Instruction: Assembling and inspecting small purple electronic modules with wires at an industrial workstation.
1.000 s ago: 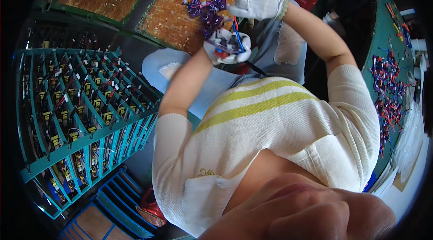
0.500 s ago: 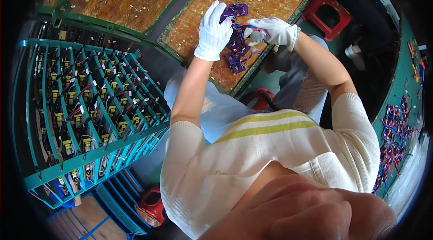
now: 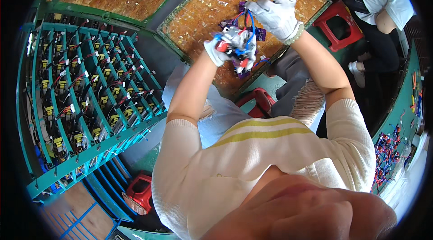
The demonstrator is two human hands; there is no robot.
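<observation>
My left hand (image 3: 215, 53), white-gloved and turned palm up, is closed round a circuit board (image 3: 237, 49) with red and black parts, partly blurred by motion. Blue and red wires (image 3: 249, 25) rise from the board. My right hand (image 3: 276, 15), also gloved, pinches the upper end of those wires with thumb and fingers. Beneath and behind my hands, several purple circuit boards (image 3: 260, 35) lie on the worn wooden bench top (image 3: 194, 23); my left hand and the held board hide part of them.
A teal rack (image 3: 90, 91) full of wired units with yellow parts stands at the left. Red stools (image 3: 339, 27) stand about the floor. At the right edge a green bench (image 3: 383, 109) bears a heap of wired boards (image 3: 390, 152). Another person (image 3: 381, 3) is at the upper right.
My left hand has turned palm up, lifting a board off the bench group and showing its red and black parts. My right hand has moved up and away, drawing the wires upward.
</observation>
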